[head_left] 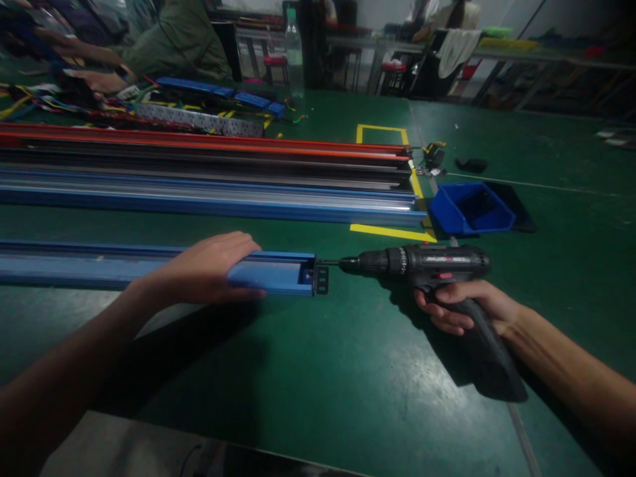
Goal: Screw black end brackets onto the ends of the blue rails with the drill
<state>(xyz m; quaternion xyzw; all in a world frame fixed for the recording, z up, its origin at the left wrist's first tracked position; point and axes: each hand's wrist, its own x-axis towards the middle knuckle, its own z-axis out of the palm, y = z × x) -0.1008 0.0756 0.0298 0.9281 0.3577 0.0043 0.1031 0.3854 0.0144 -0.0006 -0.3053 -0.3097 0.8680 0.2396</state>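
A long blue metal rail point(99, 262) lies on the green floor, running in from the left. My left hand point(209, 268) is wrapped over the rail near its right end, pressing it down. A small black bracket point(320, 279) sits at that end. My right hand point(464, 306) grips the handle of a black cordless drill point(422, 262). The drill lies level and its bit points left into the rail's end at the bracket.
Several long rails, red, black and blue point(209, 175), lie stacked behind. A blue bin point(471, 209) sits right of them by yellow floor tape point(392, 232). Another person point(183, 40) sits at the far left among cables and parts. Tables and stools stand behind.
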